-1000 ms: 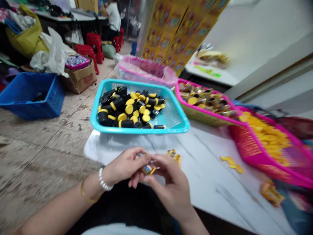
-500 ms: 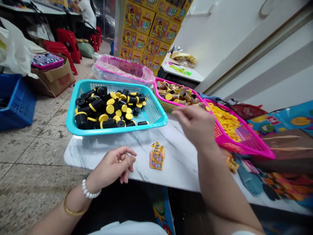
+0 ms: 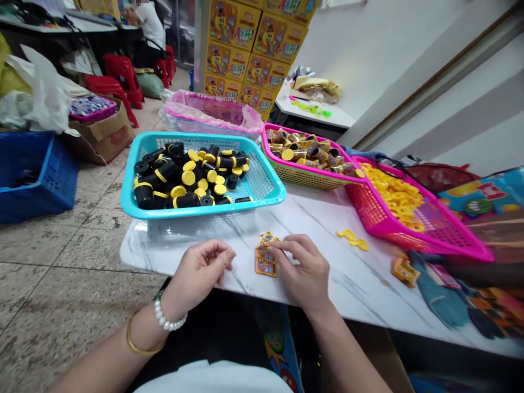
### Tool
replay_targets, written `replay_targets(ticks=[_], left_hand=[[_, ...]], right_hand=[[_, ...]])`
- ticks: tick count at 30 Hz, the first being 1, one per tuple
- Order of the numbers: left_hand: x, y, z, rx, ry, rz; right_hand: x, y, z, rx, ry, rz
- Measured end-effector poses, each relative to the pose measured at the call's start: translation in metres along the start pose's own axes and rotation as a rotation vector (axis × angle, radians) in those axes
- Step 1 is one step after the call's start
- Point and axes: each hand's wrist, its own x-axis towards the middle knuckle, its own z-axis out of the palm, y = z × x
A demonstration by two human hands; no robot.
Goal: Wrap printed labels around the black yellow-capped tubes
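Observation:
A small pile of yellow printed cards lies on the white marble-patterned table. Over its right side is my right hand, thumb and index finger pinched together on a card at the top of the pile. To the left of the cards, near the table's front edge, rests my left hand. Its fingers are curled, thumb against index finger, and nothing shows in them. Behind both hands stands a turquoise basket of black cylinders with yellow caps.
A pink basket holds yellow printed cups; another pink basket holds yellow plastic rings. Loose yellow rings and a printed piece lie on the right. A blue crate stands left; a person sits far back.
My right hand has come down from the pink basket to the cards. The left thumb and fingers have closed together. Loose yellow rings, earlier behind my right arm, now show on the table.

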Motion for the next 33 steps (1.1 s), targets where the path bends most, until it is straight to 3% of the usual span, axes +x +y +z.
replay_targets(ticks=[4, 6, 9, 11, 14, 20, 27, 33], left_hand=[[-0.007, -0.002, 0.007, -0.020, 0.087, 0.121], [-0.008, -0.003, 0.006, -0.042, 0.095, 0.143], [-0.010, -0.003, -0.002, -0.082, 0.161, 0.146], [-0.013, -0.003, -0.007, -0.084, 0.192, 0.146], [-0.019, -0.005, -0.010, -0.051, 0.241, 0.168], [-0.035, -0.004, -0.012, 0.036, 0.439, 0.291], [-0.039, -0.002, -0.015, 0.067, 0.478, 0.293], [-0.035, -0.004, -0.010, 0.075, 0.458, 0.268]], right_hand=[[-0.002, -0.035, 0.006, 0.133, -0.002, -0.133], [-0.004, -0.048, 0.014, 0.195, -0.015, -0.112], [-0.005, -0.061, 0.028, 0.334, -0.061, 0.149], [-0.006, -0.068, 0.036, 0.484, -0.180, 0.338], [-0.007, -0.077, 0.044, 0.582, -0.292, 0.437], [-0.008, -0.085, 0.055, 0.373, -0.173, 0.284], [-0.009, -0.086, 0.057, 0.302, -0.143, 0.182], [-0.008, -0.088, 0.059, 0.252, -0.119, -0.028]])
